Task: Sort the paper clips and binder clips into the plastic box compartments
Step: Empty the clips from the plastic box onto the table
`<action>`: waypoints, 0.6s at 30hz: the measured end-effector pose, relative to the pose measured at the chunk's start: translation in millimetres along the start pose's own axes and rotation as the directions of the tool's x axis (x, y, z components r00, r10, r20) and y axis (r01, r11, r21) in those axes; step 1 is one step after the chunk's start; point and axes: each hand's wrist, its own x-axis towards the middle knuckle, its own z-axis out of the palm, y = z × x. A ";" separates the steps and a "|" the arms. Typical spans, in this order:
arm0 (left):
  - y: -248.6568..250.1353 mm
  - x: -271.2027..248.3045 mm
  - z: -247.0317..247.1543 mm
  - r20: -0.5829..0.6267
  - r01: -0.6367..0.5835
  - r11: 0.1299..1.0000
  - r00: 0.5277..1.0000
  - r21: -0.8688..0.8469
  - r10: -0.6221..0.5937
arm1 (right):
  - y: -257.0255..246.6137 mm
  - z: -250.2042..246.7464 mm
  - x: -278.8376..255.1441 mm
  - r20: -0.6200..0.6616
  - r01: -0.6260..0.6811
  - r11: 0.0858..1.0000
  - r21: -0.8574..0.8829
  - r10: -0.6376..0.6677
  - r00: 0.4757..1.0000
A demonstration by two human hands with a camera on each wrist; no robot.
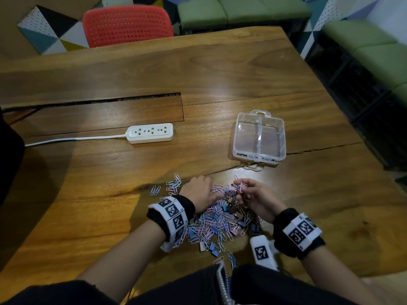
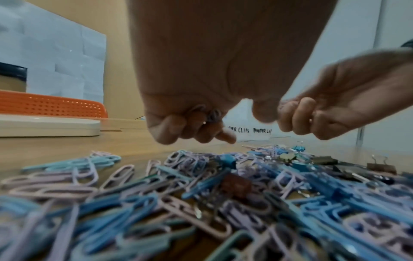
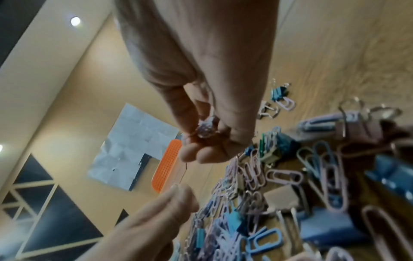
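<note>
A heap of pink, lilac and blue paper clips (image 1: 217,219) mixed with small binder clips (image 1: 214,247) lies on the wooden table (image 1: 110,194) close to me. My left hand (image 1: 199,190) hovers over the heap's left side, its fingers curled around a few paper clips (image 2: 210,115). To its right, my right hand (image 1: 248,192) pinches a small bunch of pink paper clips (image 1: 242,187), seen bunched in its fingers (image 3: 205,130). The clear plastic box (image 1: 237,137) lies open beyond the heap, both compartments empty, with handwritten labels on its front wall.
A white power strip (image 1: 150,133) with its cable lies to the left of the box. A few stray paper clips (image 1: 174,184) sit left of my left hand. A red chair (image 1: 127,25) stands at the far edge. A white tagged device (image 1: 263,252) hangs near my right wrist.
</note>
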 end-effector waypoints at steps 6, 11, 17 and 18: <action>4.0 -3.9 6.4 0.001 -0.027 0.985 1.000 0.168 0.027 | -4.3 1.6 4.7 -0.081 0.016 0.998 0.054 -0.011 0.997; 9.0 -7.0 3.8 0.052 -0.011 0.993 0.999 0.115 0.005 | -2.6 10.9 14.1 -0.101 0.099 0.733 -0.673 -0.224 0.969; -0.2 -8.6 -9.3 0.137 0.027 0.977 0.991 -0.210 0.002 | -9.7 9.0 17.0 0.137 0.173 0.131 -0.976 -0.246 0.960; -2.0 -8.3 -11.9 0.150 0.050 0.957 0.989 -0.286 -0.007 | -11.3 8.5 17.0 0.148 0.176 0.107 -0.979 -0.230 0.962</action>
